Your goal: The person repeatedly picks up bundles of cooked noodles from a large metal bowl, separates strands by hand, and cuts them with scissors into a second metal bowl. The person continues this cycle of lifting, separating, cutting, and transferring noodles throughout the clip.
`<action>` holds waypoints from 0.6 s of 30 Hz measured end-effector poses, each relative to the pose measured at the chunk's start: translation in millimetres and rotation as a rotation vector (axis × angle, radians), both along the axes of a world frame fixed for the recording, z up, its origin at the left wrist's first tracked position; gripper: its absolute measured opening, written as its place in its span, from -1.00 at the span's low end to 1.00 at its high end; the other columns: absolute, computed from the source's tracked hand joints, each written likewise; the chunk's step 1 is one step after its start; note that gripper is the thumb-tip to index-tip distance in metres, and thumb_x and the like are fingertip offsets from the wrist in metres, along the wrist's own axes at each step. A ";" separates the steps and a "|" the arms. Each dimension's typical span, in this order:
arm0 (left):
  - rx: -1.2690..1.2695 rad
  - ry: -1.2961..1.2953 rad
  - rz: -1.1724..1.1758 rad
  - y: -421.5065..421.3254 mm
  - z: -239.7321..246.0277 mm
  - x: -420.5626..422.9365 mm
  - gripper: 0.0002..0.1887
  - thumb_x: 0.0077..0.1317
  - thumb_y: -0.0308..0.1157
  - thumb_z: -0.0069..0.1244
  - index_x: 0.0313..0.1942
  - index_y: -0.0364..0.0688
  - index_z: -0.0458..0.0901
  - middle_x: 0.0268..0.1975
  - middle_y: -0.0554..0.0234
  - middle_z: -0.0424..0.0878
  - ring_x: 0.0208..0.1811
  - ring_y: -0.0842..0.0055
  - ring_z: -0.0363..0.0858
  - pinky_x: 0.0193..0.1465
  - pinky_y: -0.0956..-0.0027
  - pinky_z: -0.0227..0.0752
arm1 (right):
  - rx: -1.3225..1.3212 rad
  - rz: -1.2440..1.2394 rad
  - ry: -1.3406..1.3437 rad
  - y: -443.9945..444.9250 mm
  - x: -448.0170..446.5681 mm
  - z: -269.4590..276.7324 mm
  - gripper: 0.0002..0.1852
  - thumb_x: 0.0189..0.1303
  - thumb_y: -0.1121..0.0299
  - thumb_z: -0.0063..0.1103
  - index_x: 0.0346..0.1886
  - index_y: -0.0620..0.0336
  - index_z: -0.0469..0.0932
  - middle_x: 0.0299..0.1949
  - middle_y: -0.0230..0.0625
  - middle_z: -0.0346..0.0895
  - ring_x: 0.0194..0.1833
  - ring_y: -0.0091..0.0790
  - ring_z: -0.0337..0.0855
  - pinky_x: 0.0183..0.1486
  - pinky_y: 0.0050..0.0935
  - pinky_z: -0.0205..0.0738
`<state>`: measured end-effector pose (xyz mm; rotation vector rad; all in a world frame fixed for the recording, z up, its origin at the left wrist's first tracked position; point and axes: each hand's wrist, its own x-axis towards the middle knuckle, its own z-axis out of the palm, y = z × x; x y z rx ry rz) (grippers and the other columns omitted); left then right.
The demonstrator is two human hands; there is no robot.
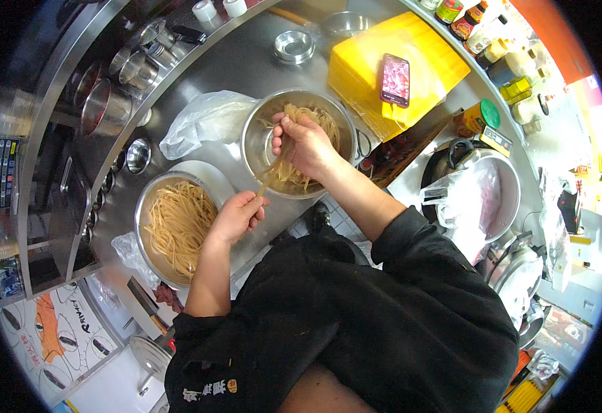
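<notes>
Over the right-hand steel pot [249, 147], my right hand [301, 144] grips a bunch of flat noodles [309, 116]. More noodles lie in that pot beneath the hand. My left hand [238, 216] pinches the lower end of a few strands, which stretch between both hands past the pot's near rim. To the left, a second steel bowl [143, 206] is heaped with loose pale noodles [179, 224]. My left wrist is beside this bowl's right rim.
A clear plastic bag [205, 121] lies behind the two vessels. Beyond the pot sits a yellow-wrapped box [352, 72] with a lit phone [395, 81] on top. Small steel dishes [294, 46] stand at the back. A cleaver [146, 299] lies at lower left, and a large pot [507, 201] stands right.
</notes>
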<state>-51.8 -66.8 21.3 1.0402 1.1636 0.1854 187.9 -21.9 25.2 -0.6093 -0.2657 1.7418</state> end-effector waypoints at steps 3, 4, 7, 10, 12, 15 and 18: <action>0.018 -0.007 0.037 -1.7 6.7 -5.4 -0.78 0.56 -0.28 -0.09 -0.11 -0.23 0.63 -0.43 0.41 0.57 -0.53 0.69 0.42 -0.50 0.55 0.28 | -0.013 -0.020 0.004 5.4 1.2 -1.3 -0.80 0.59 0.33 -0.08 0.09 0.22 0.43 -0.31 -0.37 0.54 -0.31 -0.39 0.60 -0.17 -0.35 0.58; 0.033 -0.011 0.041 -1.8 7.1 -6.5 -0.78 0.55 -0.29 -0.08 -0.11 -0.23 0.63 -0.43 0.40 0.57 -0.52 0.68 0.43 -0.49 0.55 0.30 | -0.014 -0.025 0.012 6.8 1.4 -1.4 -0.80 0.59 0.33 -0.09 0.08 0.23 0.43 -0.31 -0.37 0.54 -0.31 -0.39 0.60 -0.17 -0.35 0.58; 0.078 -0.009 0.048 -4.2 4.5 -12.9 -0.80 0.54 -0.31 -0.05 -0.10 -0.24 0.64 -0.42 0.37 0.58 -0.49 0.65 0.48 -0.45 0.54 0.37 | -0.019 -0.026 0.049 10.3 2.4 0.8 -0.79 0.59 0.32 -0.09 0.06 0.24 0.45 -0.32 -0.37 0.55 -0.31 -0.38 0.61 -0.18 -0.34 0.59; 0.115 0.013 0.060 -5.9 -1.4 -20.3 -0.82 0.52 -0.34 -0.02 -0.08 -0.25 0.65 -0.40 0.34 0.60 -0.45 0.62 0.54 -0.38 0.51 0.48 | -0.039 -0.030 0.057 14.1 3.0 7.4 -0.79 0.60 0.32 -0.09 0.04 0.25 0.46 -0.32 -0.37 0.55 -0.31 -0.38 0.61 -0.18 -0.33 0.60; 0.109 0.023 0.093 -7.8 -4.2 -25.3 -0.83 0.50 -0.35 0.01 -0.08 -0.26 0.65 -0.39 0.33 0.61 -0.43 0.61 0.58 -0.33 0.48 0.55 | -0.057 -0.038 0.050 15.7 3.6 13.2 -0.80 0.59 0.33 -0.09 0.03 0.24 0.46 -0.32 -0.36 0.54 -0.31 -0.37 0.60 -0.20 -0.32 0.59; 0.091 0.015 0.128 -10.0 -4.2 -33.6 -0.83 0.50 -0.36 0.00 -0.09 -0.28 0.65 -0.37 0.30 0.62 -0.39 0.57 0.61 -0.29 0.43 0.60 | -0.071 -0.053 0.040 16.6 4.3 20.8 -0.82 0.59 0.34 -0.09 -0.01 0.23 0.46 -0.32 -0.35 0.51 -0.31 -0.36 0.56 -0.22 -0.31 0.56; 0.094 -0.033 0.166 -13.6 0.5 -43.7 -0.83 0.48 -0.37 0.05 -0.10 -0.29 0.67 -0.34 0.27 0.65 -0.40 0.56 0.62 -0.30 0.45 0.58 | -0.083 -0.074 0.026 17.5 4.6 23.1 -0.81 0.59 0.34 -0.09 -0.01 0.25 0.46 -0.32 -0.34 0.49 -0.32 -0.34 0.55 -0.23 -0.31 0.55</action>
